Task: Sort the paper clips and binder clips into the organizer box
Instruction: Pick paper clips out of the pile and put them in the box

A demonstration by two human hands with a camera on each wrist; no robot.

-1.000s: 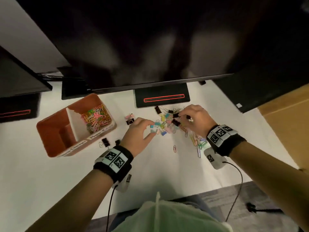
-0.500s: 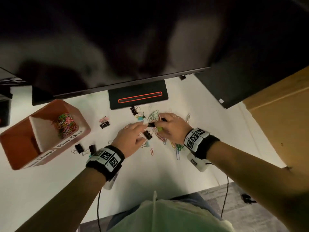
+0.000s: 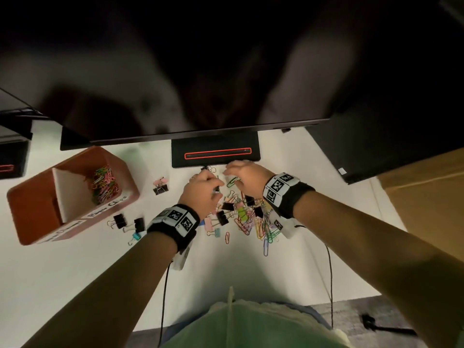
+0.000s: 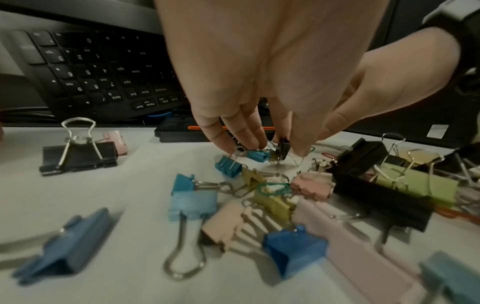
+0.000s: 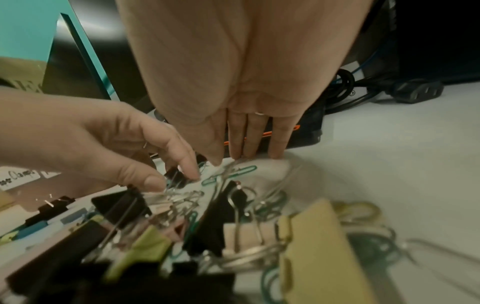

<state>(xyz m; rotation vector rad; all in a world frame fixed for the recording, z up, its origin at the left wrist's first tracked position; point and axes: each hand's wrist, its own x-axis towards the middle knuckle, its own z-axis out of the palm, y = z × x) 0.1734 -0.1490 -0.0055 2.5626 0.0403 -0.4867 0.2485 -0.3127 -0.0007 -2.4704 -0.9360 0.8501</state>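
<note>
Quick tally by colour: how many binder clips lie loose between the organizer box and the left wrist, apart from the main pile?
black binder clips: 3
pink binder clip: 1
blue binder clip: 1
Total: 5

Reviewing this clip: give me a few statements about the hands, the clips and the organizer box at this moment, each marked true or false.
1. The organizer box holds colored paper clips in one compartment. True.
2. The left hand rests inside the box. False: it is over the clip pile, pinching a small black binder clip.
3. The right hand has straight fingers touching the table. True.
4. All binder clips are black. False: blue, pink, green and yellow ones lie among them.
</note>
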